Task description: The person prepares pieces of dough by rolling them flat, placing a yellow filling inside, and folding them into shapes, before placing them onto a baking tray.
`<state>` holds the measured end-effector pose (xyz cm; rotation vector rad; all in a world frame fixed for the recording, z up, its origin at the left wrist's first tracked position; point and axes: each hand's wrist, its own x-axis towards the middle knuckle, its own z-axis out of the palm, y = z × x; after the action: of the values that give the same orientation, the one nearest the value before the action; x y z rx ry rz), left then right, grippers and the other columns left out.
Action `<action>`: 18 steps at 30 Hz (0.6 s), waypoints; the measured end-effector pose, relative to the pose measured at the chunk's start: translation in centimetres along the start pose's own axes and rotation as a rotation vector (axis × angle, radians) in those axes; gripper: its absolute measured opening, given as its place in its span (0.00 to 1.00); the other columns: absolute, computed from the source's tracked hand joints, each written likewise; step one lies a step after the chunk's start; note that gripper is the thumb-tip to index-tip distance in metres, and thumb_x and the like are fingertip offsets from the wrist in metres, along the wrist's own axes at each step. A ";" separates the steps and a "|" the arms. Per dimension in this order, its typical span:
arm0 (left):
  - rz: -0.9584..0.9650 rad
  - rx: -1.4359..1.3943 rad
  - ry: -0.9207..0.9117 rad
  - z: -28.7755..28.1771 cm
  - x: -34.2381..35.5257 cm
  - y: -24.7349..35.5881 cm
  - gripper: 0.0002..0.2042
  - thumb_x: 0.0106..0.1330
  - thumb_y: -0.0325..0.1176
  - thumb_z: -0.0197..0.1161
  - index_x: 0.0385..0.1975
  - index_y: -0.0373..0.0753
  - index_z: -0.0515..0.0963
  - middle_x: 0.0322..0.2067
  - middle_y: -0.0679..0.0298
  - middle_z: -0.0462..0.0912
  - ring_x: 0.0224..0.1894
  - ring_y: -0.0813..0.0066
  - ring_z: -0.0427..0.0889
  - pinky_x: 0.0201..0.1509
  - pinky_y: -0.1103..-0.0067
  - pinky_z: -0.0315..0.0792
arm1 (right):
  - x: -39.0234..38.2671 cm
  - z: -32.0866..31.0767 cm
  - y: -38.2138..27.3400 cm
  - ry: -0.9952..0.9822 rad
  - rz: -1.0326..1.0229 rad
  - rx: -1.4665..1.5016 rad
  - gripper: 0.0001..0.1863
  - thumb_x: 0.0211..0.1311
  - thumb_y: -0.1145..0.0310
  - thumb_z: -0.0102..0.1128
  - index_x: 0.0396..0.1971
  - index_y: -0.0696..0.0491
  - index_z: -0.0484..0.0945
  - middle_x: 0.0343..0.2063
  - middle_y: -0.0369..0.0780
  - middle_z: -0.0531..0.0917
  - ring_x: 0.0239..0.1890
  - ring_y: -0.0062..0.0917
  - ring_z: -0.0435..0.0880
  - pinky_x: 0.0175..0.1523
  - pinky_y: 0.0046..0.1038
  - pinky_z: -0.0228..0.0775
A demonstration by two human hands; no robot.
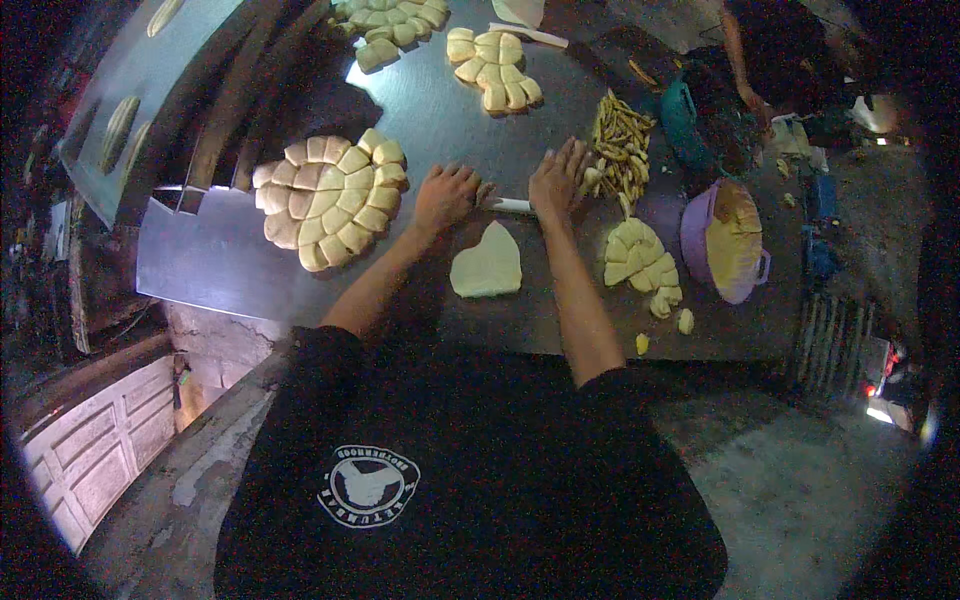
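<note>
My left hand [450, 195] and my right hand [558, 180] lie over the ends of a white rolling pin [510, 205], fingers bent onto it. Just below it, a flat, pale sheet of dough [487, 265] rests on the metal worktop [400, 110]. Left of my hands is a large cluster of cut dough pieces [330, 195]. To my right are a pile of yellowish strips [620, 140], possibly sliced fruit, and a smaller cluster of dough pieces [638, 255].
A purple tub [705, 240] and a teal container [678, 120] stand at the right. More dough pieces [495, 65] lie at the back. A co-worker's arm [740, 70] is at upper right. A tray with long dough pieces [100, 160] is raised at upper left.
</note>
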<state>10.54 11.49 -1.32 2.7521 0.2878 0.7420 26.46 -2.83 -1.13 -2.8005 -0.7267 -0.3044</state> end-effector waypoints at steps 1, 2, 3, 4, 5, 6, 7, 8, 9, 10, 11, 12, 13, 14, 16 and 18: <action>0.062 -0.002 0.078 0.2 -0.8 0.0 0.14 0.69 0.45 0.53 0.32 0.42 0.79 0.35 0.60 0.82 0.40 0.62 0.80 0.42 0.67 0.70 | 0.1 0.0 0.1 -0.022 -0.032 -0.029 0.30 0.74 0.58 0.37 0.70 0.59 0.54 0.72 0.52 0.48 0.75 0.45 0.43 0.71 0.63 0.32; 0.019 -0.065 -0.003 0.4 -1.5 0.1 0.12 0.69 0.42 0.53 0.32 0.43 0.80 0.33 0.61 0.82 0.38 0.63 0.80 0.42 0.69 0.69 | -0.3 0.3 0.6 -0.040 -0.022 0.232 0.31 0.75 0.56 0.33 0.70 0.59 0.54 0.72 0.52 0.49 0.75 0.46 0.41 0.73 0.57 0.26; -0.028 -0.052 -0.027 0.0 -3.0 -0.1 0.11 0.68 0.42 0.54 0.32 0.42 0.79 0.33 0.61 0.81 0.39 0.63 0.79 0.43 0.68 0.68 | -1.3 -0.5 0.3 -0.137 -0.094 0.238 0.31 0.75 0.56 0.34 0.70 0.59 0.53 0.72 0.53 0.48 0.75 0.47 0.41 0.73 0.57 0.26; -0.078 -0.041 -0.054 -0.4 -5.5 0.2 0.11 0.67 0.41 0.54 0.32 0.42 0.79 0.34 0.60 0.81 0.39 0.62 0.79 0.43 0.68 0.68 | -4.0 -2.3 0.2 -0.238 -0.166 0.242 0.31 0.75 0.56 0.34 0.70 0.58 0.53 0.72 0.53 0.47 0.75 0.47 0.41 0.73 0.58 0.27; -0.117 -0.029 -0.077 -1.0 -7.2 0.9 0.10 0.66 0.41 0.55 0.32 0.42 0.79 0.34 0.59 0.80 0.40 0.62 0.78 0.43 0.68 0.67 | -6.3 -3.7 0.2 -0.328 -0.233 0.245 0.31 0.74 0.56 0.35 0.71 0.58 0.53 0.72 0.54 0.46 0.75 0.48 0.41 0.73 0.58 0.27; -0.161 0.030 -0.077 -1.7 -8.2 2.0 0.11 0.65 0.41 0.56 0.35 0.41 0.78 0.36 0.58 0.80 0.42 0.61 0.77 0.44 0.67 0.67 | -8.0 -4.1 0.2 -0.308 -0.247 0.171 0.31 0.74 0.56 0.36 0.71 0.57 0.52 0.73 0.54 0.46 0.75 0.48 0.41 0.73 0.58 0.27; -0.203 0.081 -0.081 -2.1 -9.3 3.3 0.11 0.64 0.41 0.56 0.37 0.41 0.78 0.38 0.57 0.79 0.43 0.59 0.76 0.44 0.66 0.66 | -9.8 -4.0 0.4 -0.288 -0.254 0.094 0.32 0.74 0.56 0.36 0.71 0.57 0.52 0.73 0.54 0.45 0.75 0.49 0.41 0.72 0.58 0.27; -0.256 0.130 -0.097 -2.4 -10.4 4.4 0.13 0.63 0.41 0.57 0.40 0.40 0.78 0.41 0.55 0.78 0.45 0.58 0.75 0.45 0.65 0.66 | -11.2 -3.9 0.5 -0.282 -0.263 0.016 0.32 0.74 0.55 0.36 0.72 0.56 0.51 0.73 0.54 0.44 0.75 0.49 0.40 0.72 0.59 0.28; -0.296 0.220 -0.001 -2.1 -10.1 4.6 0.17 0.63 0.42 0.57 0.46 0.38 0.75 0.46 0.54 0.76 0.49 0.57 0.73 0.48 0.64 0.65 | -10.3 -4.1 0.1 -0.207 -0.263 0.049 0.32 0.74 0.56 0.36 0.72 0.56 0.51 0.73 0.53 0.44 0.75 0.49 0.40 0.72 0.59 0.28; -0.338 0.313 0.080 -1.5 -9.4 4.5 0.22 0.62 0.42 0.58 0.52 0.37 0.73 0.50 0.52 0.73 0.53 0.55 0.71 0.51 0.63 0.65 | -8.5 -3.9 -0.9 -0.146 -0.259 0.085 0.31 0.74 0.57 0.35 0.72 0.55 0.51 0.73 0.53 0.44 0.75 0.49 0.40 0.72 0.60 0.28; -0.397 0.350 0.108 -1.4 -8.7 4.9 0.25 0.63 0.42 0.58 0.57 0.35 0.69 0.53 0.52 0.72 0.55 0.54 0.69 0.53 0.63 0.64 | -8.3 -3.7 -1.2 -0.098 -0.243 0.118 0.31 0.74 0.57 0.35 0.72 0.55 0.50 0.73 0.52 0.44 0.75 0.49 0.40 0.72 0.61 0.28; -0.457 0.386 0.146 -2.2 -7.6 5.6 0.29 0.63 0.43 0.57 0.62 0.34 0.66 0.56 0.52 0.70 0.58 0.53 0.68 0.56 0.63 0.63 | -9.0 -4.0 -0.8 -0.128 -0.274 0.103 0.31 0.73 0.58 0.35 0.72 0.54 0.50 0.73 0.51 0.44 0.75 0.49 0.40 0.72 0.61 0.28; -0.455 0.254 0.073 -3.5 -7.2 5.7 0.32 0.63 0.42 0.57 0.64 0.31 0.63 0.58 0.51 0.69 0.61 0.53 0.66 0.63 0.61 0.59 | -8.9 -3.9 -0.8 -0.131 -0.300 0.101 0.31 0.73 0.59 0.35 0.72 0.54 0.50 0.74 0.51 0.44 0.75 0.49 0.40 0.72 0.60 0.28; -0.452 0.289 0.055 -2.7 -9.0 6.1 0.31 0.64 0.41 0.56 0.65 0.31 0.62 0.61 0.50 0.67 0.64 0.53 0.64 0.66 0.60 0.57 | -9.2 -3.9 -0.7 -0.131 -0.328 0.100 0.31 0.72 0.60 0.35 0.72 0.54 0.50 0.74 0.50 0.44 0.75 0.48 0.40 0.72 0.60 0.28; -0.443 0.326 0.000 -2.6 -12.0 6.8 0.30 0.65 0.39 0.54 0.65 0.30 0.61 0.65 0.48 0.63 0.67 0.52 0.61 0.71 0.58 0.52 | -12.3 -5.3 0.1 -0.211 -0.331 0.036 0.31 0.71 0.61 0.35 0.72 0.55 0.50 0.74 0.50 0.45 0.75 0.49 0.41 0.72 0.60 0.28; -0.433 0.327 -0.047 -3.3 -13.6 8.3 0.30 0.65 0.37 0.53 0.65 0.29 0.61 0.68 0.46 0.59 0.70 0.53 0.58 0.73 0.57 0.48 | -15.3 -6.1 1.4 -0.258 -0.327 0.029 0.31 0.71 0.63 0.35 0.71 0.57 0.51 0.73 0.49 0.47 0.75 0.49 0.42 0.73 0.59 0.28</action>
<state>-1.77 0.81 -2.21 2.8353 1.0368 0.5504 13.18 -12.58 0.51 -2.7149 -1.2396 0.0164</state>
